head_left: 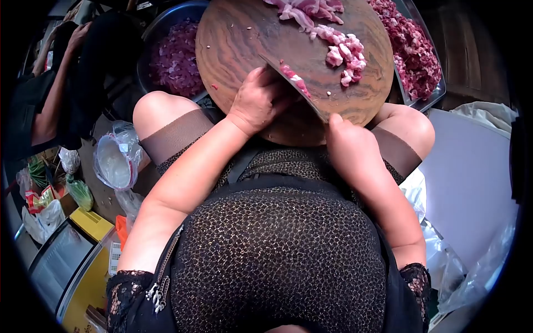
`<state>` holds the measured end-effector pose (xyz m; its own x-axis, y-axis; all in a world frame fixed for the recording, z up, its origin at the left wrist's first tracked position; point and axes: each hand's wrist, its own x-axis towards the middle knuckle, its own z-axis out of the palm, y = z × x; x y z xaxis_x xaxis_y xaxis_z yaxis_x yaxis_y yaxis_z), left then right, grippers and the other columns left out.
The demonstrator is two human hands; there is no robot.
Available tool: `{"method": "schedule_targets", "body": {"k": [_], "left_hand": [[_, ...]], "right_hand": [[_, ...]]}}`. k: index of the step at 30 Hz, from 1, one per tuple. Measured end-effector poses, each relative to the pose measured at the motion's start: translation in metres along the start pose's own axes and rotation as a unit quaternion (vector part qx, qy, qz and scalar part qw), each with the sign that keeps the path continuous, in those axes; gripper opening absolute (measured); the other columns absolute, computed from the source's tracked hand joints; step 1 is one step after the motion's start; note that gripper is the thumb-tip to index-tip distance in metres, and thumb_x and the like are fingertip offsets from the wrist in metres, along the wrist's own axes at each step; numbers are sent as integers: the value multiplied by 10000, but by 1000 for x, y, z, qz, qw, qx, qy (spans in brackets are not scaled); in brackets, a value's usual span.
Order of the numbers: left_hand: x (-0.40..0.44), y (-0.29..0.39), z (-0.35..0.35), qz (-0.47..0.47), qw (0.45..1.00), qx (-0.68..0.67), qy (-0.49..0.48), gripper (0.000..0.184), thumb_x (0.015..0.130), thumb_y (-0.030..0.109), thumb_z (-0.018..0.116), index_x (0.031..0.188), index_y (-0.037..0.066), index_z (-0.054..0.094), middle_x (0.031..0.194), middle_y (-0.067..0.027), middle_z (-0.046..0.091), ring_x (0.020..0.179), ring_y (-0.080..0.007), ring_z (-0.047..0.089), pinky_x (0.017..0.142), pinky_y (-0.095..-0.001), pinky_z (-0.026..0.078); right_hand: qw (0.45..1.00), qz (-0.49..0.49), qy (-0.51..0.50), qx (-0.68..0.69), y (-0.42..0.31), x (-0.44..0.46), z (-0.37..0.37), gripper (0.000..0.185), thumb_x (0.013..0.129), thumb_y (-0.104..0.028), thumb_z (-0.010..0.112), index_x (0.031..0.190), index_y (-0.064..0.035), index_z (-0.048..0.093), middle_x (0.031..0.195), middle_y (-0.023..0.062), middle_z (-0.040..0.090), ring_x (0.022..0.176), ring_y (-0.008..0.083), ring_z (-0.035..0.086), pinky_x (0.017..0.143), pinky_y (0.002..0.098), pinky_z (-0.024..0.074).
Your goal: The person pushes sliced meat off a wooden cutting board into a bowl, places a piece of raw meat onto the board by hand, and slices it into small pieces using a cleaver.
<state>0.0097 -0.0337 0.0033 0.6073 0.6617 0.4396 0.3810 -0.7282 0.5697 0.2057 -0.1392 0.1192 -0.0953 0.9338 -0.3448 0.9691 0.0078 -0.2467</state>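
A cleaver (294, 89) stands edge-down on the round wooden chopping board (239, 39), its blade slanting across the front half. My right hand (352, 144) is closed round its handle at the board's near edge. My left hand (258, 100) is curled close against the left side of the blade. Its fingertips, and whatever they hold, are hidden. Cut bits of pink and white meat (296, 80) lie along the blade's right side. Behind them on the board are a heap of meat chunks (347, 55) and some larger meat slices (308, 10).
A metal basin (147, 41) of cut meat stands left of the board, and a metal tray (440, 89) of chopped meat on the right. Another person's arm (55, 100) shows at far left. A plastic-lined bucket (116, 161) and bagged vegetables (79, 191) sit at left.
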Motion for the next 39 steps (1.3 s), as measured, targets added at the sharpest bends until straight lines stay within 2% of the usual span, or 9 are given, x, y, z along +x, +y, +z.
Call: {"method": "schedule_targets", "body": {"k": [4,7,10,12,17,29,36,37,39], "left_hand": [[7,4,4,37,997,36,65,220,761,206,744,962,118,722,987,-79,655,962,-293,607,915,-398,480],[-2,4,-2,-52,998,-19,-36,320,764,216,751,1036,55,701,1114,-127,650,1067,-339,593,970,-429,460],[3,12,-12,-107,992,-51,43,362,749,227,787,1040,43,677,1131,-151,622,1069,-340,595,955,-413,470],[-7,7,-11,-110,986,-29,121,368,744,232,800,1033,47,669,1132,-139,618,1066,-327,600,958,-405,468],[-14,3,-14,9,999,5,36,282,753,158,766,993,41,676,1030,-116,619,930,-319,601,834,-395,488],[-7,5,-12,-27,998,-45,19,277,771,164,759,1027,73,701,1018,-93,652,953,-309,618,842,-408,500],[-16,5,-8,-19,999,5,37,288,760,161,754,1028,78,687,1090,-122,640,1002,-322,609,910,-405,501],[-15,3,-8,-25,999,-6,22,275,773,176,753,1014,66,677,1093,-128,637,1016,-326,605,923,-405,495],[-14,9,-16,-100,992,-63,54,335,744,214,802,1003,34,689,1121,-167,620,1033,-339,612,910,-401,510]], "right_hand": [[998,-47,46,-11,-20,57,9,108,866,-62,487,867,-8,580,794,199,683,782,362,695,680,453,566],[998,-43,43,-18,-11,83,0,135,876,-143,538,882,-40,626,833,196,693,800,378,688,710,482,553],[987,37,146,57,14,71,-3,185,933,-222,543,938,-54,618,849,203,682,822,400,663,733,515,524],[981,-9,181,64,27,46,-9,197,943,-228,553,930,-35,596,809,207,668,780,407,656,695,521,516],[989,-24,136,54,22,-19,-3,161,942,-215,585,928,-57,610,750,171,665,684,370,660,610,471,532],[999,-17,-40,-12,-1,-4,-15,54,858,-59,525,867,-10,545,758,194,668,699,357,683,622,464,554],[996,-81,38,7,-30,86,-4,156,904,-143,534,899,-19,628,838,183,698,799,358,690,702,465,557],[994,-74,59,48,-18,91,-4,200,934,-221,563,929,-32,627,825,213,681,792,420,658,709,511,524],[990,-27,114,74,-11,78,-5,234,945,-257,571,987,-32,621,855,225,674,817,431,645,717,515,511]]}}
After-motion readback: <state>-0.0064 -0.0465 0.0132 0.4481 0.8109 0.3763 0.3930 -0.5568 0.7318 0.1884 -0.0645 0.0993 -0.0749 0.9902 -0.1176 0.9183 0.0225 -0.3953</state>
